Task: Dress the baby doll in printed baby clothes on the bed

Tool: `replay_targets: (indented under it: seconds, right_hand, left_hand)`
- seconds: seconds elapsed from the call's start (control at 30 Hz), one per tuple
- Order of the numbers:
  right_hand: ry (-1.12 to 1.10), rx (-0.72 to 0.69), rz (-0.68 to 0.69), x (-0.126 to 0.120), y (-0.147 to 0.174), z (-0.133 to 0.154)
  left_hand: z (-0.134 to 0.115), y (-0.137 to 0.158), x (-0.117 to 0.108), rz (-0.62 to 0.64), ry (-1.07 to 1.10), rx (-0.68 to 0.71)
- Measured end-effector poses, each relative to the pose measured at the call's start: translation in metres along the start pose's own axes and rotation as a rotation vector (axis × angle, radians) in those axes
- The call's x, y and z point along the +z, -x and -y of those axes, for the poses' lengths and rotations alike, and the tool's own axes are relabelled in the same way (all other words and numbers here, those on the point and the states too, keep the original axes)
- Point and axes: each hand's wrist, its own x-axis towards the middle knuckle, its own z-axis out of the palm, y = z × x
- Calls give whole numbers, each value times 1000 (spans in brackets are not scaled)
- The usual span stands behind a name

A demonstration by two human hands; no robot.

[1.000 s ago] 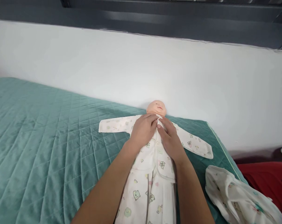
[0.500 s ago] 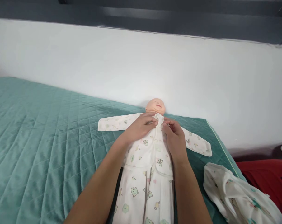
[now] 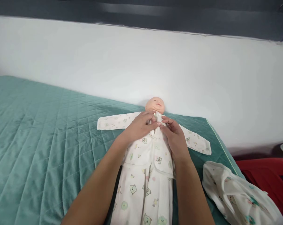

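Note:
A baby doll (image 3: 155, 104) lies on its back with its head against the wall, dressed in a white printed jacket (image 3: 138, 153) and matching trousers (image 3: 132, 193). My left hand (image 3: 143, 124) pinches the jacket's front edge just under the collar. Opposite it, my right hand (image 3: 173, 131) grips the other front edge, thumb and fingers close together. The fingertips of both hands nearly meet at the upper chest, and they hide the fastening there. Below, the jacket's front edges lie together, flaring apart at the hem. Both sleeves stretch out sideways.
A green quilted bedspread (image 3: 50, 140) lies under the doll. A crumpled white printed cloth (image 3: 237, 193) is at the lower right, beside a red object (image 3: 268, 175) past the bed's edge. A white wall (image 3: 108, 62) rises behind, with a dark beam (image 3: 141, 15) above.
The fingertips of both hands have come closer together at the jacket's upper front, my left thumb now meeting the right fingers. The view has shifted slightly.

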Motion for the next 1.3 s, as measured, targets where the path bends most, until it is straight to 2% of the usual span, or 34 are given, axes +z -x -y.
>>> replay_targets:
  seconds: [0.07, 0.2, 0.27, 0.37, 0.5, 0.63, 0.83, 1.3]
  right_hand:
    - [7, 21, 48, -3, 1, 5]
    - [117, 44, 232, -14, 7, 18]
    - [162, 26, 305, -18, 11, 21]
    - [189, 7, 365, -20, 16, 20]
    - [218, -50, 349, -19, 19, 13]
    - [274, -102, 318, -16, 18, 10]
    - [379, -189, 374, -14, 15, 16]
    - [364, -147, 393, -15, 17, 19]
  left_hand:
    - [0, 4, -7, 77, 4, 19]
    - [0, 18, -20, 228, -26, 69]
    - [2, 26, -21, 249, -42, 101]
    - [6, 37, -17, 208, -37, 116]
    - [11, 43, -12, 143, 2, 88]
    - [15, 42, -14, 156, 52, 90]
    - [20, 37, -17, 168, 45, 105]
    - [12, 35, -20, 202, 49, 88]
